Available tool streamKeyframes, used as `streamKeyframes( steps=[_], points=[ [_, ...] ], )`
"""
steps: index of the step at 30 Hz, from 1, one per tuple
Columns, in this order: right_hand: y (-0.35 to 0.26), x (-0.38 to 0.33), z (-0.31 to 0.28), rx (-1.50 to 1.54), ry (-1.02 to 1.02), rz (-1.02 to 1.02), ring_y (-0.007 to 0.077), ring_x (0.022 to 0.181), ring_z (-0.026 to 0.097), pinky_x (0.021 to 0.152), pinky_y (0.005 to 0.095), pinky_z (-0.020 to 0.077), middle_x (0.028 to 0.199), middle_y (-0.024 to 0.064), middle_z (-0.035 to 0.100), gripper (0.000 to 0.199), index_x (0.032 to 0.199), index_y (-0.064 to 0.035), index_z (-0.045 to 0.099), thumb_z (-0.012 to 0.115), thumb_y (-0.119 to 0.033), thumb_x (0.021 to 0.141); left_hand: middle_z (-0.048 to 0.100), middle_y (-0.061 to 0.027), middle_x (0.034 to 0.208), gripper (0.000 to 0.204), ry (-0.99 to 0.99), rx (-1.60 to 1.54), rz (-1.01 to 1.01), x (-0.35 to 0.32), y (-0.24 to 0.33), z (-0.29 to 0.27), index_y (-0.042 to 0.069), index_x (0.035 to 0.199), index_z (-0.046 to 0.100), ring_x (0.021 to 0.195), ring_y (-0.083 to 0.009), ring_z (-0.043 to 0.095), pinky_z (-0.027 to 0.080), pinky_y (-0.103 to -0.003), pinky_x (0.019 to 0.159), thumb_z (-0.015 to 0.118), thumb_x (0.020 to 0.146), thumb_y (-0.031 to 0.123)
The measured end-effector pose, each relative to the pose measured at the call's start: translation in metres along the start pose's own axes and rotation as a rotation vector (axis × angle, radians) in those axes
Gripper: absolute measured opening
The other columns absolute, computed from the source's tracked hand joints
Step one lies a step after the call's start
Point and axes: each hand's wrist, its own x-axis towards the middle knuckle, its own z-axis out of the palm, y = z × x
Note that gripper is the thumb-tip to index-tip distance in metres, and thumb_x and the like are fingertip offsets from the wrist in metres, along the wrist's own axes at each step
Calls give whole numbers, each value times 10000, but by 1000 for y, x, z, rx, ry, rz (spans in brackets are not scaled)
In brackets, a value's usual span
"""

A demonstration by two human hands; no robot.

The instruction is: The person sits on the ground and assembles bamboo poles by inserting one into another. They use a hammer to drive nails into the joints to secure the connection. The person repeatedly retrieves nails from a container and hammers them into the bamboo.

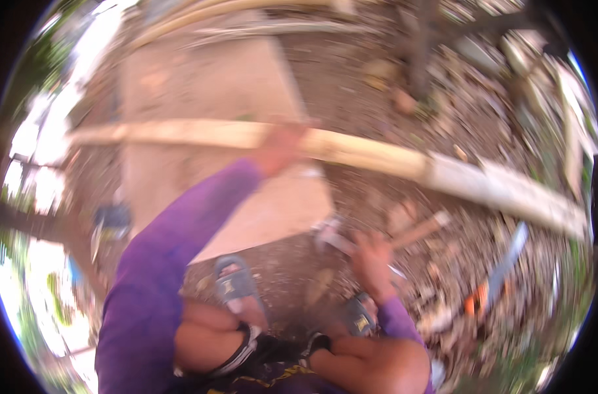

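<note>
A long pale pole, bamboo by its look (371, 156), runs across in front of me, peeled yellowish along most of its length and greyer at the right end. My left hand (282, 146) is closed around it near its middle. Lower and to the right, my right hand (372, 261) is close to the ground, beside a flat brown stick-like piece (420, 230). Motion blur smears its fingers, so I cannot tell whether it grips that piece. A pale brown board (259, 226) lies on the ground beneath the left part of the pole.
A handsaw with an orange handle (476, 299) and bluish blade lies among wood chips (443, 289) at the right. An upright post (422, 59) stands at the back, with long pale strips (279, 27) at the far left. My sandalled feet (236, 282) flank the dirt in front.
</note>
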Motion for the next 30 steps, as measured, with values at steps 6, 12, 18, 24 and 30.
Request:
streamKeyframes(
  steps=[6,12,18,24,30],
  points=[
    [38,73,-110,-216,183,58,442,1490,490,1221,556,414,1581,244,522,658,1596,-48,514,725,-165,984,556,-168,1579,823,97,363,176,-49,40,-30,38,1663,417,1509,-321,508,305,-604,1310,755,958,295],
    [107,145,-145,-438,178,-17,472,1520,468,1234,566,402,1644,273,488,702,1689,-36,366,611,-325,1098,584,-147,1556,626,369,341,-34,-199,-31,-83,125,1560,555,1477,-348,532,328,-567,1289,750,992,301],
    [116,164,-135,-571,-52,102,506,1504,469,1226,560,393,1628,314,499,665,1691,-11,356,527,-351,1145,642,-254,1395,773,848,580,-1266,-437,-160,-155,8,1500,551,1357,-427,588,437,-577,1150,815,942,474],
    [113,165,-139,-619,-15,95,479,1490,493,1211,574,398,1590,313,537,720,1677,-48,393,590,-411,1087,736,-192,1255,619,282,614,-1427,-543,-218,-161,32,1295,625,1294,-399,669,458,-616,1102,909,859,368],
    [106,156,-150,-544,-42,14,492,1507,471,1218,579,381,1603,298,524,825,1676,-37,392,655,-480,1031,759,-229,1023,363,475,510,-1342,-536,-232,-171,27,1065,682,1057,-460,731,561,-540,887,883,875,262]
  ],
)
